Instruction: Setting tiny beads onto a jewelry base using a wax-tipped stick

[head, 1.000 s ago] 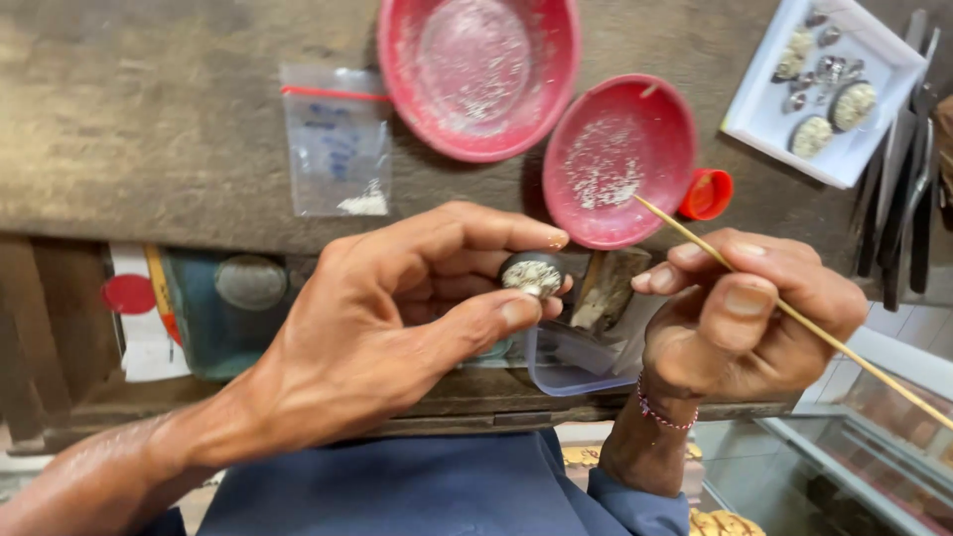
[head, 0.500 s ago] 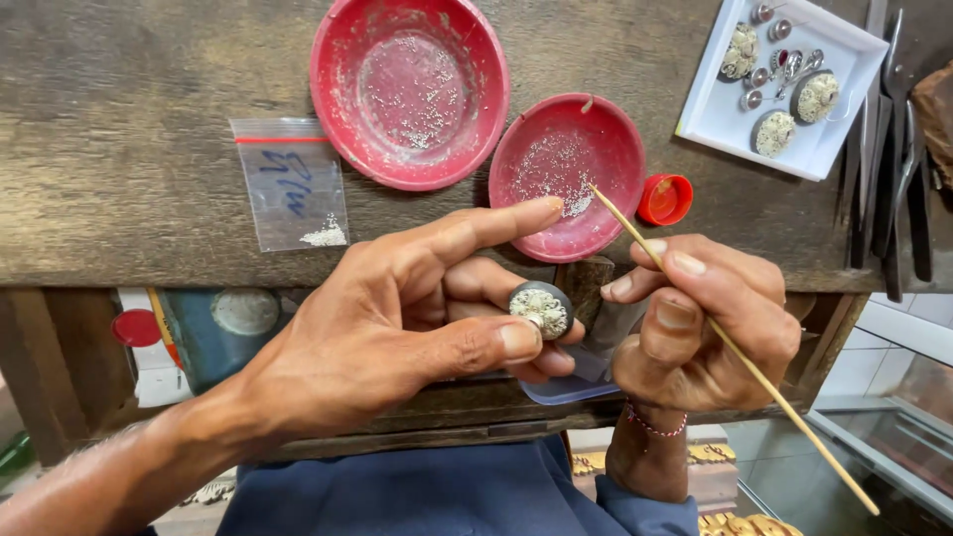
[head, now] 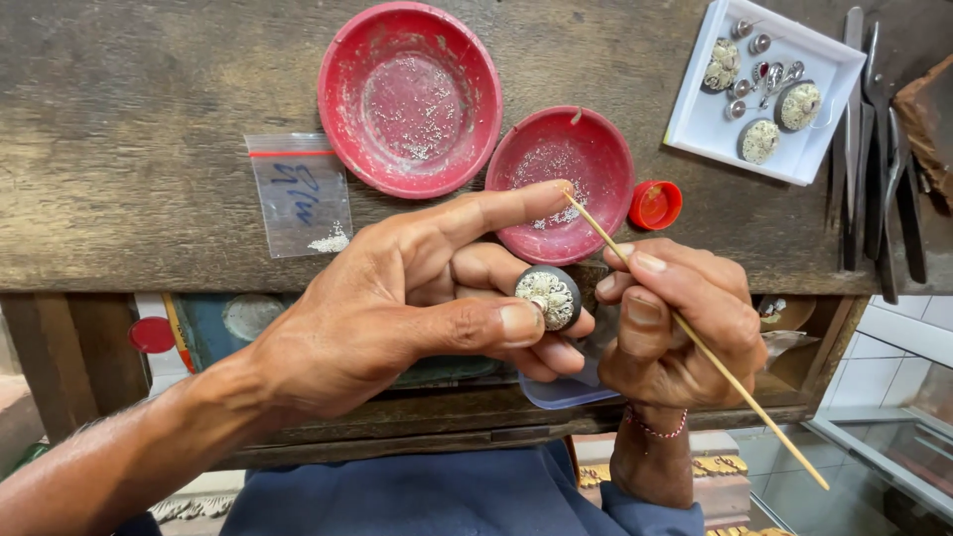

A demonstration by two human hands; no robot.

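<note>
My left hand [head: 397,298] pinches a small dark round piece [head: 549,296] with a silvery filigree face between thumb and fingers, just below the bench edge. Its index finger stretches out toward the smaller red dish [head: 562,179]. My right hand [head: 675,318] holds a thin wooden stick [head: 695,342] like a pen. The stick's tip rests over the smaller red dish, which holds tiny silvery grains, close to my left index fingertip. Beneath both hands lies a pale blue plastic piece [head: 561,392], partly hidden.
A larger red dish [head: 409,97] with silvery grains sits farther back on the worn wooden bench [head: 149,89]. A small clear bag [head: 301,194] lies at left, a red cap [head: 655,204] by the smaller dish. A white tray [head: 764,89] of ornaments and metal tools [head: 879,149] lie at right.
The view has shifted, so the bench things sit lower in the frame. My left hand keeps the round piece. The stick's tip stays over the smaller red dish.
</note>
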